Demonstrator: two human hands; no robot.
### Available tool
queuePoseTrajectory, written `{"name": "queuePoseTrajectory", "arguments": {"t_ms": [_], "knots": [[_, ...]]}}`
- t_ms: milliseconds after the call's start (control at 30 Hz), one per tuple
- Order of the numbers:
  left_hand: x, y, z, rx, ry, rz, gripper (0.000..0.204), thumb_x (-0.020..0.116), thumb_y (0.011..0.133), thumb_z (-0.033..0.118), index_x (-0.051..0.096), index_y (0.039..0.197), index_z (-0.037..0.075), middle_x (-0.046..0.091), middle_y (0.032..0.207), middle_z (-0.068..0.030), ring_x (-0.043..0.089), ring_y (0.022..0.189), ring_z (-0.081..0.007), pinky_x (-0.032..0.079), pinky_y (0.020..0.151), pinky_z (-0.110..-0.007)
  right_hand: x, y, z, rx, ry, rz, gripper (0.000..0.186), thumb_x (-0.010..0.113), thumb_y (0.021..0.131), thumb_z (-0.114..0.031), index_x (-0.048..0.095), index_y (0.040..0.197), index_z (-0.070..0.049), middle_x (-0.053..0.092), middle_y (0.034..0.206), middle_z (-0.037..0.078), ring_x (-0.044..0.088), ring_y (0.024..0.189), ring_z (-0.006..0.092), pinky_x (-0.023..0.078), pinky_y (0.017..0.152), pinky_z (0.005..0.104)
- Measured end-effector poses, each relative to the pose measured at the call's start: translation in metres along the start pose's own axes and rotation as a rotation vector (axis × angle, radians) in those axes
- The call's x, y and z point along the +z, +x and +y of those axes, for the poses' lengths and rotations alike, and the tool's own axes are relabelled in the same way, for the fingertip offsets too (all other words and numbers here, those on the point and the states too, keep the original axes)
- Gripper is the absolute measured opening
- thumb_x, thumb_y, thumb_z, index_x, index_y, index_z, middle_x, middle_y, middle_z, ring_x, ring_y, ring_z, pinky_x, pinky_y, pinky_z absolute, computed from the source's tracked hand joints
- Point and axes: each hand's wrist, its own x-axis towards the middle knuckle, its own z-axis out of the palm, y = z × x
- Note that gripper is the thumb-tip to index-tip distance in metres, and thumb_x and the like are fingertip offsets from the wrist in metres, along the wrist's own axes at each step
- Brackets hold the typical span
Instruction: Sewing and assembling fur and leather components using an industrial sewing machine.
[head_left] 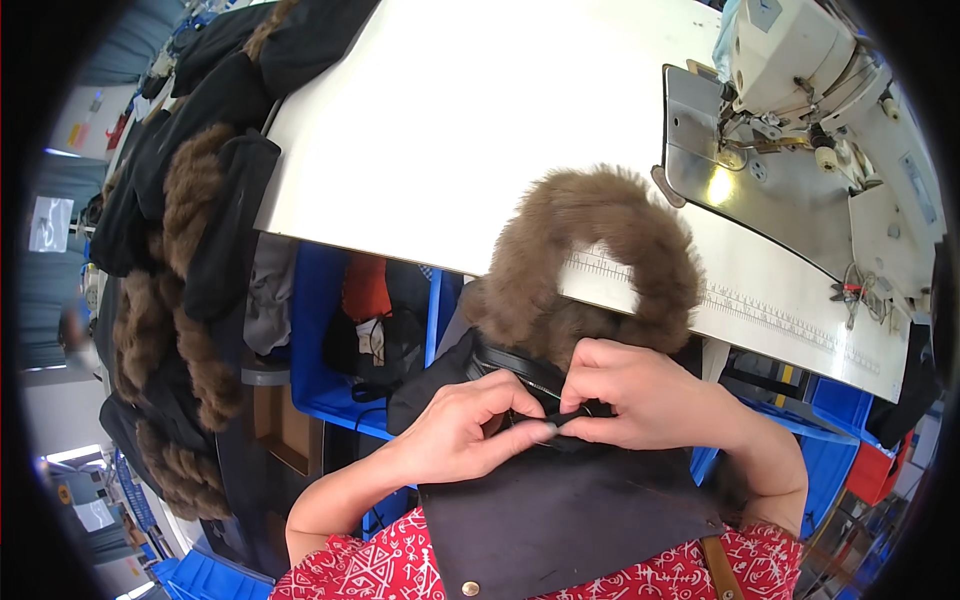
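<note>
A black garment (430,395) with a thick brown fur trim (540,240) lies across my lap and the table's front edge. The fur curves in a loop on the white tabletop. My left hand (475,425) pinches the dark cloth between thumb and forefinger. Close beside it, my right hand (635,398) pinches the same cloth, the fingertips of both hands almost meeting. Just beyond the fingers runs a black zipper (520,370). Whatever small detail sits between the fingertips is hidden. Below the hands spreads a dark apron (560,520).
A sewing machine (790,60) with a metal plate stands at the right of the white table (420,130), whose front edge carries a ruler scale (780,315). Red-handled snippers (850,289) lie there. Fur-trimmed black garments (200,190) pile up at left. Blue bins (310,350) sit under the table.
</note>
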Motion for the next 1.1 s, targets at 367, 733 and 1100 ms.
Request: {"name": "queuePoseTrajectory", "arguments": {"t_ms": [367, 733, 1100], "knots": [[-0.001, -0.005, -0.013, -0.053, -0.195, -0.037, 0.015, 0.077, 0.083, 0.006, 0.075, 0.097, 0.005, 0.060, 0.081, -0.0008, 0.049, 0.063, -0.0071, 0.039, 0.055, -0.024, -0.004, 0.001, 0.011, -0.073, 0.094, -0.028, 0.019, 0.071, 0.087, -0.016, 0.069, 0.105, -0.011, 0.054, 0.098, 0.004, 0.059, 0.082, 0.0168, 0.052, 0.067, 0.0288], [0.004, -0.041, -0.041, -0.134, -0.790, 0.122, 0.008, 0.074, 0.083, 0.000, 0.073, 0.091, -0.001, 0.058, 0.087, -0.0070, 0.052, 0.055, -0.0092, 0.040, 0.049, -0.020, 0.008, 0.005, 0.002, -0.145, -0.245, 0.024, 0.029, 0.073, 0.084, -0.025, 0.067, 0.110, -0.014, 0.052, 0.096, 0.003, 0.057, 0.094, 0.0204, 0.055, 0.067, 0.0330], [0.002, -0.027, -0.035, -0.179, -0.739, 0.165, 0.009, 0.067, 0.088, -0.003, 0.070, 0.097, -0.003, 0.056, 0.099, -0.0103, 0.058, 0.057, -0.0118, 0.048, 0.046, -0.021, -0.023, 0.037, 0.009, 0.007, 0.133, -0.362, 0.036, 0.067, 0.091, -0.036, 0.065, 0.109, -0.006, 0.054, 0.094, 0.010, 0.058, 0.084, 0.0242, 0.048, 0.075, 0.0367]]}}
